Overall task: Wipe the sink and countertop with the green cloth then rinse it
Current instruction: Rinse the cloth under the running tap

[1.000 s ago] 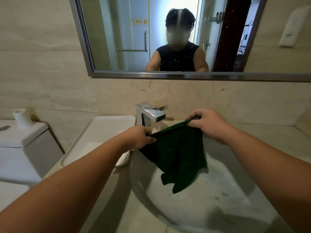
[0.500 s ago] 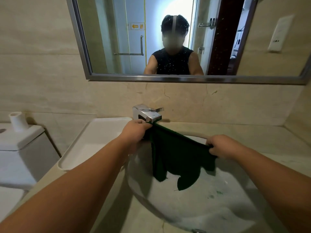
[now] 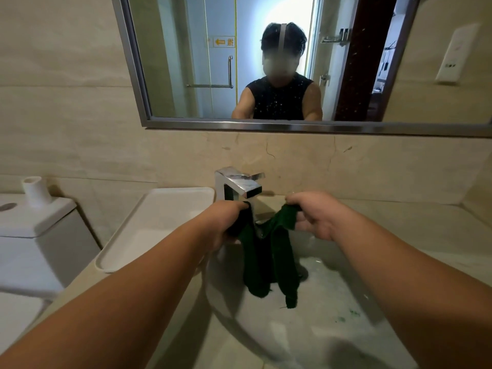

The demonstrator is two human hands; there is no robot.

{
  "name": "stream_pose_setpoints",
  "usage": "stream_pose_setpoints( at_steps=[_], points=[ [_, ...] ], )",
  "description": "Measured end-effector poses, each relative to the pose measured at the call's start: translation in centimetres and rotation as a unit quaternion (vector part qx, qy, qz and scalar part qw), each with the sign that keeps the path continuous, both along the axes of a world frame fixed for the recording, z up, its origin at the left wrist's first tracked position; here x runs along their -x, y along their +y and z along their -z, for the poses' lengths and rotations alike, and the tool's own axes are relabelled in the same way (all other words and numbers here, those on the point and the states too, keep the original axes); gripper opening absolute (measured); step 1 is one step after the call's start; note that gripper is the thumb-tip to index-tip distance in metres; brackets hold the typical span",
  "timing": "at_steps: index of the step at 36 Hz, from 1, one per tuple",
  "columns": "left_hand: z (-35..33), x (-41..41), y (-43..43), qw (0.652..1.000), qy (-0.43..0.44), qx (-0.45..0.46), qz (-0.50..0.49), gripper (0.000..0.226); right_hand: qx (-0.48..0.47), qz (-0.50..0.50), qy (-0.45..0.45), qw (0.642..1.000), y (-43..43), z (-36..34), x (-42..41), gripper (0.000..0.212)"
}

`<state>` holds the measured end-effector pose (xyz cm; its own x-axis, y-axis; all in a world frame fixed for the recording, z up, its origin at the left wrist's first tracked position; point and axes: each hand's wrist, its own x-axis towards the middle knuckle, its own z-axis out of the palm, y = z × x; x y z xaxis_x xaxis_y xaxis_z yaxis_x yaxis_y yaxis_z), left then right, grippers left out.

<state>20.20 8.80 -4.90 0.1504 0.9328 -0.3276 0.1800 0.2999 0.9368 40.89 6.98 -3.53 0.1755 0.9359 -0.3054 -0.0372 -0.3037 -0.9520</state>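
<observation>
The green cloth [image 3: 269, 265] hangs bunched over the round sink basin [image 3: 332, 323], directly below the chrome faucet [image 3: 239, 185]. My left hand [image 3: 226, 222] grips its left top corner just under the spout. My right hand [image 3: 316, 214] pinches the right top corner a short way to the right. Water seems to run from the spout onto the fold between my hands. Small green flecks lie on the basin floor. The beige countertop [image 3: 399, 222] surrounds the basin.
A white rectangular tray [image 3: 149, 230] lies on the counter left of the faucet. A toilet tank [image 3: 32, 235] with a white tube on top stands further left. A mirror [image 3: 266, 62] hangs on the wall above and reflects a person.
My hands have come closer together under the spout, so the spread cloth now sags into a bunched fold. My right hand rose toward the faucet.
</observation>
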Motion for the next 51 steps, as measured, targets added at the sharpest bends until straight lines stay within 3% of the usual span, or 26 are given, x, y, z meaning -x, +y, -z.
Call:
stream_pose_setpoints(
  at_steps=[4,14,19,24,29,32,35,39,42,45,51],
  points=[
    [0.2,0.2,0.3,0.998,-0.045,-0.010,0.038,0.027,-0.011,-0.035,0.062,0.997,0.8,0.3,2.9,0.025],
    [0.8,1.9,1.3,0.991,-0.003,-0.052,0.122,0.046,0.007,-0.111,0.121,0.986,0.3,0.6,4.2,0.052],
    [1.5,2.1,2.0,0.986,0.040,-0.062,0.147,0.075,0.012,-0.147,0.103,0.984,0.0,0.6,3.5,0.067],
    [1.4,1.5,2.0,0.982,0.054,-0.081,0.162,0.053,0.000,-0.163,0.096,0.982,-0.1,0.6,3.1,0.061],
    [1.4,1.2,2.2,0.974,0.072,-0.083,0.196,0.059,-0.025,-0.203,0.049,0.978,-0.3,0.8,3.0,0.047],
    [1.1,1.2,2.4,0.964,0.114,-0.111,0.212,0.036,-0.024,-0.232,-0.019,0.972,0.0,1.0,2.9,0.062],
    [0.9,1.6,2.5,0.948,0.161,-0.135,0.241,0.014,-0.023,-0.222,-0.038,0.974,0.7,1.0,2.3,0.050],
    [0.7,1.9,2.2,0.940,0.211,-0.158,0.219,0.022,-0.049,-0.180,-0.129,0.974,1.5,1.2,1.5,0.039],
    [0.5,2.0,2.0,0.957,0.162,-0.154,0.182,0.028,-0.068,-0.215,-0.181,0.957,1.4,1.8,1.8,0.041],
    [0.4,2.3,1.9,0.977,0.079,-0.139,0.138,0.029,-0.080,-0.245,-0.140,0.956,1.1,2.4,2.5,0.053],
    [0.4,2.4,1.7,0.989,-0.012,-0.113,0.096,0.034,-0.083,-0.254,-0.174,0.948,1.6,3.8,2.2,0.033]
  ],
)
